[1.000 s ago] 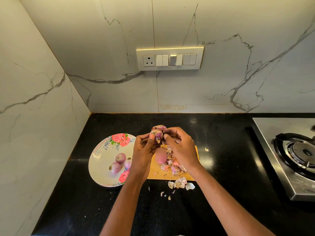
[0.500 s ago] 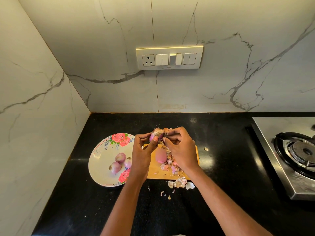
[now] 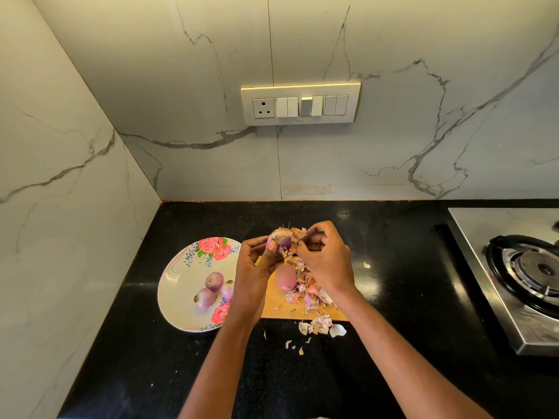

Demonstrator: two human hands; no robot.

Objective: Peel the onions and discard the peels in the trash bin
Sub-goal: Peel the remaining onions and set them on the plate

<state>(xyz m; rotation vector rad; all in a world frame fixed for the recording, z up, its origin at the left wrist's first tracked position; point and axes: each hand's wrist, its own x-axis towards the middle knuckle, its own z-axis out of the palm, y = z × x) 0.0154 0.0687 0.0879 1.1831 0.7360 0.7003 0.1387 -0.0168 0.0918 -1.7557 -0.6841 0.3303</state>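
— What colour is the counter (image 3: 393, 297)?
— Glossy black with fine pale speckles. The walls (image 3: 393, 152) are off-white marble with grey veins.
— And the plate (image 3: 178, 285) near the counter's left edge?
— White, printed with pink roses, green leaves and small blue sprigs. The onions (image 3: 211, 285) on it are purple-pink.
— The board (image 3: 275, 306)?
— Yellow-tan wood, with a pink onion (image 3: 286, 277) and peels (image 3: 311, 293) in pink, white and tan.
— The stove (image 3: 496, 276)?
— Silver steel, black burner ring.
— The switch panel (image 3: 301, 104)?
— Cream, with white switches and one grey.

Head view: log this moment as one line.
step: peeling | left hand: holds onion | right hand: pinches its skin | peels: on cutting board | bin: unseen
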